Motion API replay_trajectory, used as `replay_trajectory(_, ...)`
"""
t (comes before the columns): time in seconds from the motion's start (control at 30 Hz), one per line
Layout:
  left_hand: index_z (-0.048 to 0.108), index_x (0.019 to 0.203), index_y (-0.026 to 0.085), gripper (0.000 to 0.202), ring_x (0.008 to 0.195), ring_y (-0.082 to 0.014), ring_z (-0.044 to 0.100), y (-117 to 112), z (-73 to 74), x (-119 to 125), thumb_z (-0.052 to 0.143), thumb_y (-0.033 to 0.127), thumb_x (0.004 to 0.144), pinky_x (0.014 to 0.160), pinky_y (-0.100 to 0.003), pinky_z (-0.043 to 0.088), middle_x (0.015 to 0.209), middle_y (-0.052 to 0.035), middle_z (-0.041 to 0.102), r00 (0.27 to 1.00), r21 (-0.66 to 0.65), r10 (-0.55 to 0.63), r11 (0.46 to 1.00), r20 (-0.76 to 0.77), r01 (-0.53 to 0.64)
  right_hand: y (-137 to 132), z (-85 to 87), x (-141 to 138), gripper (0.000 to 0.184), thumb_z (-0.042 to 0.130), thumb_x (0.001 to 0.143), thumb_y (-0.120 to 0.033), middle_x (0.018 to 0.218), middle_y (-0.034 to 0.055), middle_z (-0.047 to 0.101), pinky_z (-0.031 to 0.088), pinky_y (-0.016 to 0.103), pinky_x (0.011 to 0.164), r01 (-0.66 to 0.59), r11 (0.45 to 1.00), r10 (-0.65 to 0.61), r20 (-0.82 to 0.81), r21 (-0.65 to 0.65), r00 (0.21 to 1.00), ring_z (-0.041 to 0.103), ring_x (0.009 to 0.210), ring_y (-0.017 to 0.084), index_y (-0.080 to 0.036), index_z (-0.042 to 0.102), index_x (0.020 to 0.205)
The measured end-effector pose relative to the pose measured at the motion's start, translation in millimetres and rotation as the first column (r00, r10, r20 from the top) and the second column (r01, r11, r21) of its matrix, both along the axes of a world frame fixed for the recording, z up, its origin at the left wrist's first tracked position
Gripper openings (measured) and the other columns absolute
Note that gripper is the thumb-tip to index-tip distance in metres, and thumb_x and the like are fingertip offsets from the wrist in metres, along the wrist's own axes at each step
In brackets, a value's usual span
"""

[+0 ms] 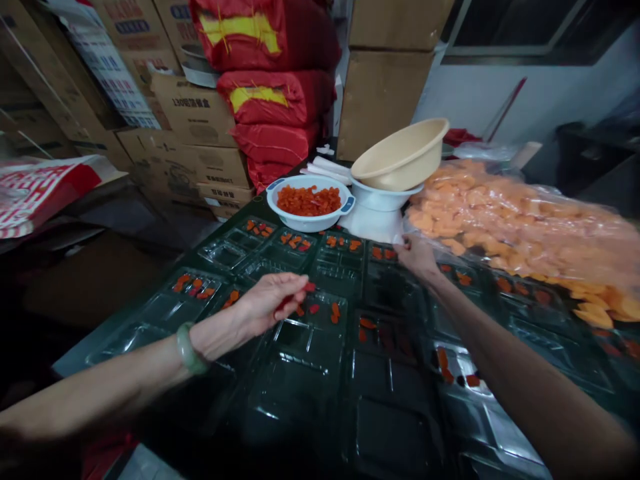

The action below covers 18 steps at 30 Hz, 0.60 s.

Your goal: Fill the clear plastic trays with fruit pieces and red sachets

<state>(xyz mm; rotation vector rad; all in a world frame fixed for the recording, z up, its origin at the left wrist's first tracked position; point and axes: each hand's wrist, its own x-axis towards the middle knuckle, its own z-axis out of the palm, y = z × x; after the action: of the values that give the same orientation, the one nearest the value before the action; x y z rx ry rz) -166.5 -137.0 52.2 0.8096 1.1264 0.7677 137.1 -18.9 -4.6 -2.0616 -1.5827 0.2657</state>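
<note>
My left hand (275,303), with a pale green bangle on the wrist, is closed in a pinch. A small red slice (310,287) sticks out between thumb and fingertips. It hovers over a clear compartment tray (300,353) with a few orange and red slices in its top section. My right hand (417,255) reaches farther out, its fingers bent together beside a tray's orange slices (383,253), close to the white tub (377,217). Whatever its fingertips hold is hidden. Several more clear trays (390,433) cover the dark table, many with orange slices in their upper sections.
A light blue basin (287,217) heaped with orange-red slices (310,200) stands at the back. A cream basin (405,157) tilts on the white tub. At right lies a large clear bag (525,213) of pale orange pieces. Cardboard boxes (200,110) and red bundles (285,97) are stacked behind.
</note>
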Motion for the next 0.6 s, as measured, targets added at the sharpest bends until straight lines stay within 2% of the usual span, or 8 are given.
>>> replay_trajectory(0.07,0.057,0.068,0.012,0.019,0.037,-0.0017,0.032,13.4,1.0,-0.6,0.067,0.028,0.070,0.034,-0.017,0.014,0.057,0.0028,0.049,0.998,0.079,0.048,0.996,-0.040,-0.045,-17.1,3.4,0.5,0.035,0.051,0.072,-0.029,0.066,0.0052,0.061,0.044,0.028,0.059,-0.074,0.992,0.083,-0.085,0.105,0.993,0.055,0.060,0.017,-0.011,0.063,0.100)
replay_trajectory(0.13,0.060,0.074,0.012,0.014,0.038,-0.0020,0.033,33.7,-3.3,9.5,0.065,0.024,0.071,0.035,-0.017,0.017,0.061,0.0015,0.052,0.979,0.212,0.079,0.977,-0.189,-0.037,-41.5,8.8,-3.7,0.032,0.051,0.072,-0.031,0.057,0.0011,0.055,0.042,0.026,0.054,-0.182,0.969,0.213,-0.192,0.169,0.958,0.050,0.051,0.014,-0.011,0.062,0.094)
replay_trajectory(0.2,0.061,0.076,0.012,0.012,0.041,-0.0035,0.036,60.1,-13.4,29.0,0.063,0.023,0.072,0.039,-0.018,0.024,0.063,0.0001,0.056,0.912,0.388,0.135,0.921,-0.387,0.028,-69.4,14.8,-11.4,0.032,0.050,0.072,-0.034,0.056,-0.0005,0.052,0.040,0.025,0.050,-0.266,0.945,0.313,-0.290,0.191,0.904,0.046,0.048,0.013,-0.012,0.061,0.093)
replay_trajectory(0.3,0.058,0.066,0.014,0.009,0.056,-0.0075,0.047,102.8,-33.4,63.7,0.066,0.018,0.067,0.055,-0.020,0.037,0.064,0.0007,0.056,0.874,0.514,0.214,0.856,-0.436,0.047,-107.1,20.6,-20.5,0.034,0.051,0.073,-0.038,0.062,0.0004,0.053,0.040,0.025,0.049,-0.313,0.928,0.367,-0.353,0.203,0.860,0.048,0.050,0.012,-0.013,0.058,0.095)
replay_trajectory(0.4,0.055,0.054,0.016,0.014,0.065,-0.0135,0.050,135.7,-49.7,88.0,0.066,0.013,0.063,0.064,-0.026,0.039,0.058,0.0008,0.052,0.830,0.551,0.256,0.832,-0.496,0.073,-132.2,21.4,-17.5,0.034,0.050,0.076,-0.039,0.063,0.0004,0.052,0.040,0.024,0.049,-0.319,0.930,0.364,-0.344,0.181,0.866,0.047,0.050,0.012,-0.013,0.058,0.097)
replay_trajectory(0.47,0.054,0.050,0.017,0.018,0.073,-0.0171,0.052,148.0,-55.0,95.3,0.066,0.009,0.060,0.068,-0.028,0.039,0.057,-0.0001,0.051,0.812,0.551,0.265,0.830,-0.520,0.083,-142.5,20.2,-10.1,0.034,0.049,0.077,-0.038,0.063,0.0004,0.053,0.041,0.024,0.050,-0.317,0.934,0.355,-0.320,0.164,0.878,0.048,0.051,0.011,-0.013,0.059,0.099)
replay_trajectory(0.6,0.055,0.057,0.017,0.020,0.082,-0.0187,0.052,154.2,-48.6,95.3,0.065,0.001,0.055,0.071,-0.027,0.040,0.062,-0.0002,0.050,0.825,0.514,0.250,0.856,-0.507,0.056,-156.7,17.7,5.0,0.034,0.051,0.076,-0.036,0.067,0.0013,0.057,0.044,0.024,0.050,-0.277,0.945,0.319,-0.308,0.171,0.896,0.052,0.053,0.012,-0.015,0.059,0.101)
